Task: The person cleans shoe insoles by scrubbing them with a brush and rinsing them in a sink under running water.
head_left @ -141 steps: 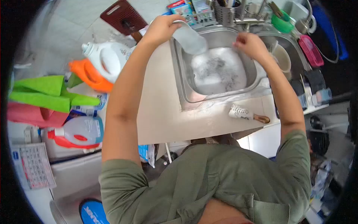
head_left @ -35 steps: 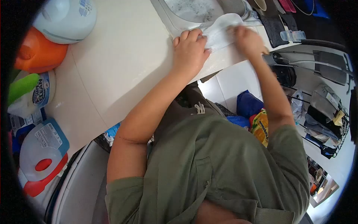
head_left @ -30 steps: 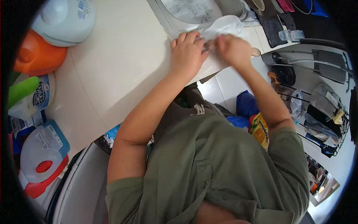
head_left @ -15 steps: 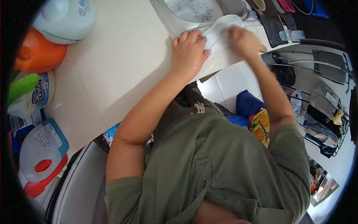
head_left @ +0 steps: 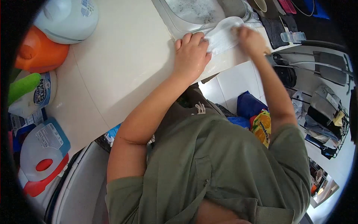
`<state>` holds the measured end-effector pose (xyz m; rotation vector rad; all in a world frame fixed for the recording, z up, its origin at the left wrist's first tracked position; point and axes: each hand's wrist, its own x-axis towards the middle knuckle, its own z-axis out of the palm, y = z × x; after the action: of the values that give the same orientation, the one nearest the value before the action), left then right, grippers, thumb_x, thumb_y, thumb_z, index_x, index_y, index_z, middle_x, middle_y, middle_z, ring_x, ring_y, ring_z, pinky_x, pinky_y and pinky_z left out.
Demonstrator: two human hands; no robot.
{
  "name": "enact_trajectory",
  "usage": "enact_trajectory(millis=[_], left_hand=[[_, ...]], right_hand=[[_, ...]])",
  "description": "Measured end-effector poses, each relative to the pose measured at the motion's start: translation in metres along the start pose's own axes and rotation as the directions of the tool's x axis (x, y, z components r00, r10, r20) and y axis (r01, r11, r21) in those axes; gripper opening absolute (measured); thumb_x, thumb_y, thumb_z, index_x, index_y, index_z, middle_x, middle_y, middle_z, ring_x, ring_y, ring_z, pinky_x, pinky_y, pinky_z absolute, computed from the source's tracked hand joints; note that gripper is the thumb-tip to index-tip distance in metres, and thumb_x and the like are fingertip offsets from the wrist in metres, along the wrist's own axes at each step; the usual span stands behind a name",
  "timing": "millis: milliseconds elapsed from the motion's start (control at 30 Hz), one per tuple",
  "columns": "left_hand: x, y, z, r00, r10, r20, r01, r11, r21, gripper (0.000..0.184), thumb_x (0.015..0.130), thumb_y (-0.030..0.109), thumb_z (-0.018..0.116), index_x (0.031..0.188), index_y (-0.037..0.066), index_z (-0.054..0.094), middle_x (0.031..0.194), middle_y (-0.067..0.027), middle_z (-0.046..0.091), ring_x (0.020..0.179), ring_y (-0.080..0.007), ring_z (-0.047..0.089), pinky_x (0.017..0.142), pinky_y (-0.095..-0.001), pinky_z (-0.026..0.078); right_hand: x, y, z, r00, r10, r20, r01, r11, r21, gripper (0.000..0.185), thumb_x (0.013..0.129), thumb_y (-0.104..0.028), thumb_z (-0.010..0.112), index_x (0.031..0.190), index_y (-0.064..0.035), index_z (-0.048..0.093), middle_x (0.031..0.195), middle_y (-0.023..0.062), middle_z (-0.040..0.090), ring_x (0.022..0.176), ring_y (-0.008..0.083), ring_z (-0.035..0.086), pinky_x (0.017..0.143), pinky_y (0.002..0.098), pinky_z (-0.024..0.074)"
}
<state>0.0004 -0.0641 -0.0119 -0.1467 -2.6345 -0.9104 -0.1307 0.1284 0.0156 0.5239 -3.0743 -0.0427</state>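
Observation:
A long white piece with a rounded end (head_left: 223,37), like a sock or an insole, lies on the counter by the sink's front corner. My left hand (head_left: 191,56) presses on its left end, fingers bent over it and partly hiding it. Over the rounded right end is my right hand (head_left: 253,40), closed and slightly blurred. A small brown tip (head_left: 267,51) sticks out beside that fist; the rest of what it grips is hidden.
Behind the hands is a metal sink (head_left: 194,11) with sudsy water. Bottles stand at the left, among them an orange one (head_left: 44,50) and a large pale one (head_left: 71,18). A dark cloth (head_left: 274,31) and a clear plastic piece (head_left: 292,36) lie at the right.
My right hand has shifted right and slightly up along the white piece, uncovering more of it. My left hand stays at the left end.

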Motion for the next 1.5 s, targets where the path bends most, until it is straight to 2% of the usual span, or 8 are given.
enact_trajectory(millis=[67,200,300,667,767,867,1000,1500], left_hand=[[-0.002,0.002,0.000,1.000,0.015,-0.021,-0.015,1.000,0.000,0.029,0.065,0.019,0.068,0.091,0.008,0.063,0.111,-0.0020,0.052,0.105,-0.0229,0.043,0.086,-0.0392,0.031],[0.002,0.000,-0.001,1.000,0.012,0.000,-0.012,1.000,0.001,0.029,0.065,0.020,0.068,0.091,0.009,0.063,0.111,-0.0015,0.051,0.104,-0.0223,0.044,0.085,-0.0388,0.031],[-0.002,0.001,-0.001,1.000,0.015,0.016,-0.015,1.000,0.005,0.029,0.066,0.020,0.068,0.092,0.009,0.063,0.111,-0.0013,0.051,0.104,-0.0219,0.044,0.085,-0.0391,0.031],[0.011,0.004,-0.022,0.985,0.048,0.167,-0.071,0.988,0.134,0.029,0.066,0.019,0.068,0.092,0.008,0.062,0.112,-0.0017,0.051,0.105,-0.0227,0.044,0.089,-0.0428,0.030],[0.026,0.011,-0.004,0.993,-0.036,0.117,0.031,0.999,0.040,0.030,0.066,0.018,0.068,0.092,0.008,0.062,0.111,-0.0034,0.052,0.106,-0.0231,0.044,0.091,-0.0456,0.029],[0.021,0.010,0.016,0.998,0.057,-0.015,-0.056,0.998,0.026,0.031,0.066,0.021,0.069,0.094,0.008,0.062,0.109,-0.0048,0.052,0.107,-0.0234,0.043,0.092,-0.0478,0.027],[0.008,0.006,0.002,0.989,0.138,0.046,-0.137,0.990,-0.007,0.030,0.067,0.025,0.069,0.092,0.008,0.063,0.110,-0.0052,0.052,0.108,-0.0237,0.043,0.093,-0.0487,0.025],[0.008,0.009,-0.001,0.993,0.094,0.070,-0.096,0.995,0.024,0.028,0.070,0.028,0.066,0.091,0.010,0.065,0.113,-0.0031,0.052,0.110,-0.0233,0.041,0.095,-0.0496,0.023]], right_hand=[[0.006,0.005,-0.009,0.985,0.164,-0.043,-0.156,0.976,0.151,0.046,0.088,-0.044,0.034,0.082,-0.0117,0.066,0.074,0.0166,0.064,0.067,0.0332,0.062,0.063,0.0461,0.0479],[-0.025,-0.020,-0.006,0.942,-0.318,-0.106,0.327,0.941,0.085,0.050,0.090,-0.046,0.029,0.082,-0.0124,0.066,0.074,0.0123,0.065,0.069,0.0318,0.063,0.065,0.0435,0.0490],[0.011,0.011,-0.008,0.987,0.123,-0.105,-0.116,0.991,0.067,0.050,0.088,-0.045,0.034,0.079,-0.0080,0.066,0.071,0.0162,0.063,0.064,0.0353,0.061,0.060,0.0455,0.0479],[0.032,0.059,-0.036,0.959,0.278,-0.057,-0.280,0.960,-0.016,0.052,0.088,-0.049,0.032,0.093,-0.0097,0.065,0.089,0.0169,0.064,0.083,0.0301,0.062,0.074,0.0373,0.0465],[0.035,0.068,-0.021,0.903,0.420,0.094,-0.353,0.598,0.720,0.055,0.082,-0.057,0.039,0.098,-0.0114,0.066,0.083,0.0131,0.065,0.082,0.0293,0.062,0.078,0.0355,0.0428],[0.031,0.043,-0.031,0.892,0.432,0.132,-0.430,0.722,0.541,0.050,0.083,-0.049,0.048,0.087,-0.0017,0.066,0.070,0.0053,0.061,0.065,0.0129,0.055,0.067,0.0240,0.0430],[0.011,-0.025,-0.013,0.986,0.164,-0.004,-0.163,0.981,0.106,0.048,0.084,-0.049,0.039,0.085,-0.0094,0.066,0.079,0.0158,0.064,0.079,0.0338,0.061,0.073,0.0425,0.0463],[0.005,-0.030,-0.008,0.984,0.175,-0.020,-0.171,0.979,0.113,0.046,0.086,-0.041,0.035,0.078,-0.0061,0.065,0.074,0.0163,0.064,0.072,0.0356,0.061,0.069,0.0449,0.0460]])
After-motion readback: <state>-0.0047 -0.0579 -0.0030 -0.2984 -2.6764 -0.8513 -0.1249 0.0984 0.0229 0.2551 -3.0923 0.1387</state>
